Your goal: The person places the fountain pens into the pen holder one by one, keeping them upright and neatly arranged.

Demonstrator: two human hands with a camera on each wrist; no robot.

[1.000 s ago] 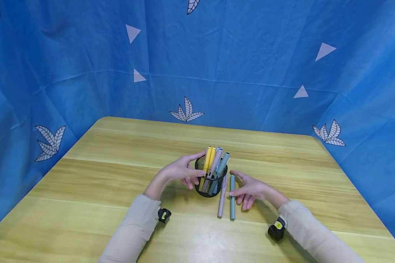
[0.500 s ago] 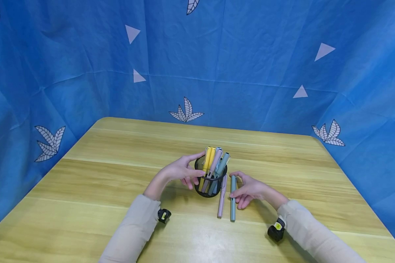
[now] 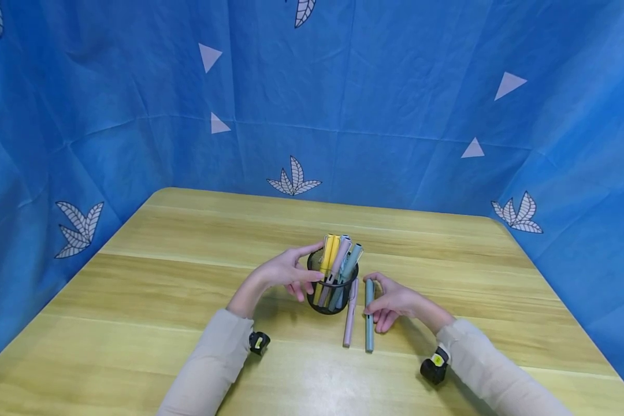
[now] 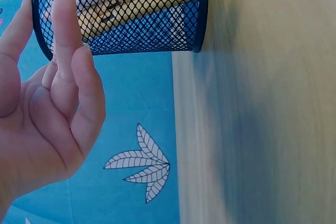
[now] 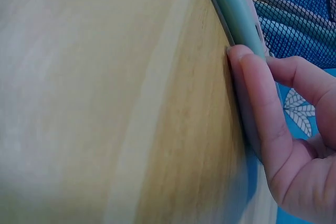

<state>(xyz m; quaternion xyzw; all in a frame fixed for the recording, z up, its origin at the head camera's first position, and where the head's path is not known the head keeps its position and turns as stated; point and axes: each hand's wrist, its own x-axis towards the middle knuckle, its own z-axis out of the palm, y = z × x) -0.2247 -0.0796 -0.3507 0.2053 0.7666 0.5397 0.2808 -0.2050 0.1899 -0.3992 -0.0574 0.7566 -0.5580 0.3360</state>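
Note:
A black mesh pen cup (image 3: 330,306) stands upright at the middle of the table, filled with yellow, lilac and teal pens. My left hand (image 3: 286,269) holds its rim from the left, index finger at the far side and thumb at the near side. In the left wrist view the other fingers (image 4: 67,51) lie against the mesh. Right of the cup lie a lilac pen (image 3: 351,318) and a teal pen (image 3: 369,332), side by side. My right hand (image 3: 397,301) pinches the teal pen, with thumb and fingertips (image 5: 257,69) at its sides in the right wrist view.
The wooden table (image 3: 187,358) reaches out on all sides of the hands. A blue patterned curtain (image 3: 395,104) hangs behind its far edge. Black wrist cameras are strapped to both sleeves.
The right hand's fingers have drawn in on the teal pen, which has shifted slightly right, away from the lilac one. The left hand keeps its place at the cup.

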